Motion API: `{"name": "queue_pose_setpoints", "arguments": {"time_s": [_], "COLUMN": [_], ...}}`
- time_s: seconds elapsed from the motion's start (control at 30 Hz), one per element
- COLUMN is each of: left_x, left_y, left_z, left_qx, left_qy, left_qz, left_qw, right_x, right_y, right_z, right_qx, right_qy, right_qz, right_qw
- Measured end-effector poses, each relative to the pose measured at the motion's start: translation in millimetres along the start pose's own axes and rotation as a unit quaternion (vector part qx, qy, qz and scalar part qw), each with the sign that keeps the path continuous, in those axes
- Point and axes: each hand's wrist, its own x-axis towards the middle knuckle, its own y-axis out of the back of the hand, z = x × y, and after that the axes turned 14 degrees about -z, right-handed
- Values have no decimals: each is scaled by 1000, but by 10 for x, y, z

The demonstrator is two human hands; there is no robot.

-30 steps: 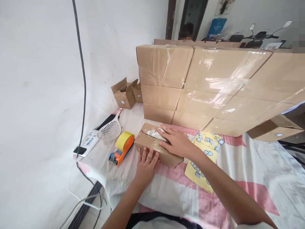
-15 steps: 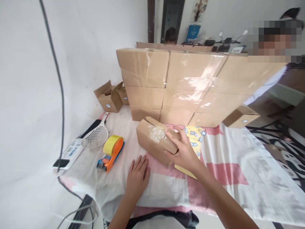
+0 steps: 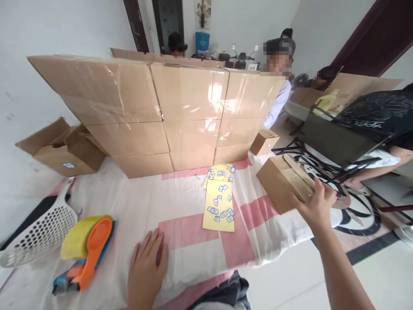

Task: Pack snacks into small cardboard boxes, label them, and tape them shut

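Observation:
My right hand [image 3: 318, 204] grips a small taped cardboard box [image 3: 280, 183] at the right end of the cloth-covered table [image 3: 183, 254]. Its thumb is on the near side and the fingers reach over the top. My left hand [image 3: 148, 260] lies flat on the cloth, fingers stretched, holding nothing. To its left is an orange and blue tape dispenser [image 3: 93, 254] with a roll of yellow tape [image 3: 77, 239]. Between the hands lie yellow sheets [image 3: 211, 221] carrying small printed stickers.
A wall of taped cardboard boxes [image 3: 190, 99] stands along the back. An opened carton [image 3: 69, 148] is at the left, near a white perforated scoop [image 3: 45, 228]. Another small box [image 3: 264, 142] sits beyond the held one. A person [image 3: 279, 94] is behind the boxes; another sits on a chair [image 3: 342, 137] at right.
My right hand has carried the small cardboard box from the middle of the table to its right end. The view has turned right. My left hand still rests on the cloth.

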Motion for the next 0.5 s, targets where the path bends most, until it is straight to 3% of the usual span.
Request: {"name": "queue_pose_setpoints", "arguments": {"time_s": [0.13,0.23,0.37,0.43,0.5], "left_x": [-7,-14,-7,1,4], "left_y": [-7,-15,-29,-37,-33], "left_z": [-8,-19,-22,-14,-9], "left_qx": [-3,3,12,17,20], "left_qy": [2,3,3,-3,-15], "left_qz": [-3,-3,2,7,13], "left_qw": [1000,1000,1000,1000,1000], "right_x": [607,1151,1684,1826,1870], "right_y": [-524,-774,-845,-811,-775], "right_z": [-141,-365,-601,-639,-616], "right_qx": [-6,22,55,62,77], "right_qy": [-25,-77,-49,-23,-20], "right_qz": [2,-4,-98,-146,-151], "right_qw": [1000,997,993,987,985]}}
